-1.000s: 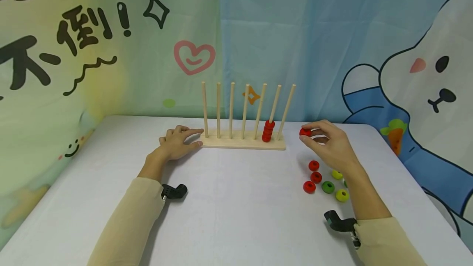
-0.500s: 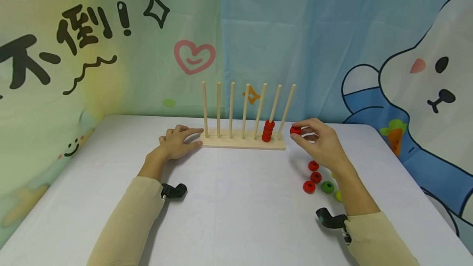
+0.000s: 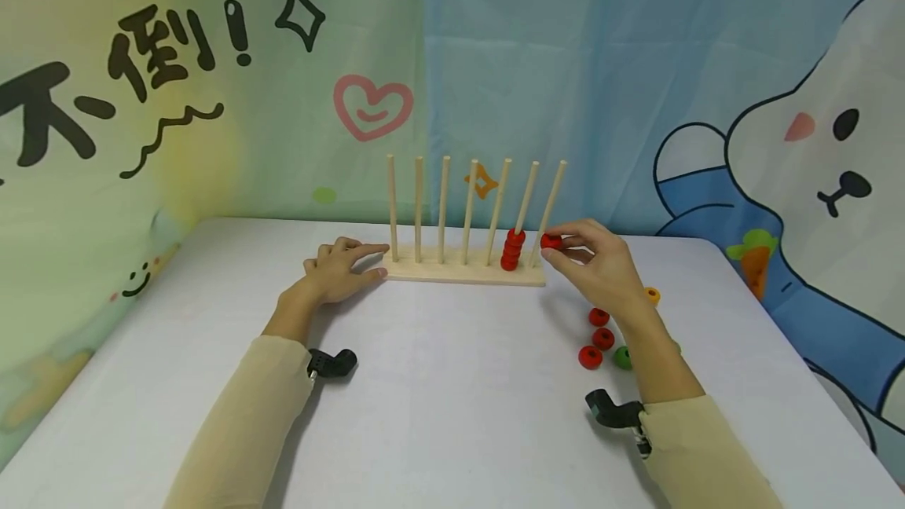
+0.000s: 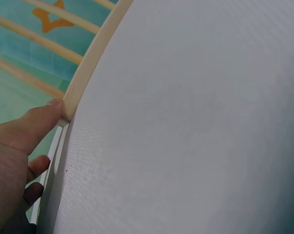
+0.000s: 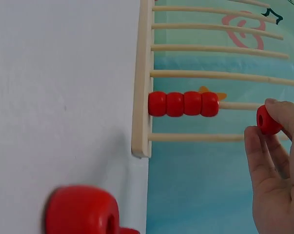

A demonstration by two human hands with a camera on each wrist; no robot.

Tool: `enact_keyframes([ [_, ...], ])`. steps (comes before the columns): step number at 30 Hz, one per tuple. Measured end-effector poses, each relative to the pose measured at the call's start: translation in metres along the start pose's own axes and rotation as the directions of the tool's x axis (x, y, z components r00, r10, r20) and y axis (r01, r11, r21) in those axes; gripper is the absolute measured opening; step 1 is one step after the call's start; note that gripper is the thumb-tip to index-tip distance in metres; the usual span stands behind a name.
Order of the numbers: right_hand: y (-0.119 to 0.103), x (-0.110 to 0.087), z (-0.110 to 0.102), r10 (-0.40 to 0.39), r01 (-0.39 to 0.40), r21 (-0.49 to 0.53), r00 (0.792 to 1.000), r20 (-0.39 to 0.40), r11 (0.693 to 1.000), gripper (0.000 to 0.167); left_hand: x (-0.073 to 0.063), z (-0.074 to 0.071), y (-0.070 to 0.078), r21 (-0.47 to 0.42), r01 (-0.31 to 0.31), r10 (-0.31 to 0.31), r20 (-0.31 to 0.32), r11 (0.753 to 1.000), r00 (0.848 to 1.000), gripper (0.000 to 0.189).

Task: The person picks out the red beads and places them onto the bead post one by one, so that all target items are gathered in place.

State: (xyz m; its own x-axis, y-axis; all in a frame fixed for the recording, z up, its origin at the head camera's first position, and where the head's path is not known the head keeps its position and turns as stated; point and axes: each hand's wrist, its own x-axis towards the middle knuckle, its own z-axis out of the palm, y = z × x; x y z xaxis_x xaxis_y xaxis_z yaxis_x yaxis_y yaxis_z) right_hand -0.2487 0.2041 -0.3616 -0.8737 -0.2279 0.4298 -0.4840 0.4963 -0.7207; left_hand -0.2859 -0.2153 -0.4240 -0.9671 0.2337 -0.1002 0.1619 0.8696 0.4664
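Note:
In the head view my left hand [image 3: 341, 269] touches the left end of a wooden peg rack [image 3: 463, 273], its index finger straight and its thumb near the front corner. The left wrist view shows that thumb against the end of the base [image 4: 81, 80]. My right hand [image 3: 597, 265] pinches a red bead [image 3: 551, 242] between thumb and fingers, just right of the rightmost peg. In the right wrist view this bead [image 5: 267, 121] is apart from the pegs, its hole showing. Several red beads [image 5: 183, 104] are stacked on the second peg from the right; the other pegs are bare.
Loose red beads [image 3: 603, 338], a green bead [image 3: 623, 358] and an orange bead [image 3: 654, 295] lie on the white table [image 3: 452, 407] around my right forearm, which hides part of the group. A printed cloth [image 3: 509, 85] hangs behind the table.
My right hand has moved left with the red bead, from right of the rack to beside the rightmost peg. The left hand stays at the rack's end.

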Motion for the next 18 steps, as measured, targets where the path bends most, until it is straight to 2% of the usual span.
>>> enact_keyframes([
  [10, -0.002, 0.011, 0.01, -0.004, 0.003, 0.051, 1.0, 0.02, 0.999, 0.029, 0.0, 0.003, -0.003, -0.009, 0.002, -0.002, 0.005, 1.0, 1.0, 0.062],
  [18, -0.006, 0.019, 0.016, -0.055, 0.06, 0.068, 0.996, -0.07, 0.996, 0.028, 0.0, 0.0, 0.0, -0.002, -0.002, 0.002, 0.001, 1.0, 1.0, 0.062],
])
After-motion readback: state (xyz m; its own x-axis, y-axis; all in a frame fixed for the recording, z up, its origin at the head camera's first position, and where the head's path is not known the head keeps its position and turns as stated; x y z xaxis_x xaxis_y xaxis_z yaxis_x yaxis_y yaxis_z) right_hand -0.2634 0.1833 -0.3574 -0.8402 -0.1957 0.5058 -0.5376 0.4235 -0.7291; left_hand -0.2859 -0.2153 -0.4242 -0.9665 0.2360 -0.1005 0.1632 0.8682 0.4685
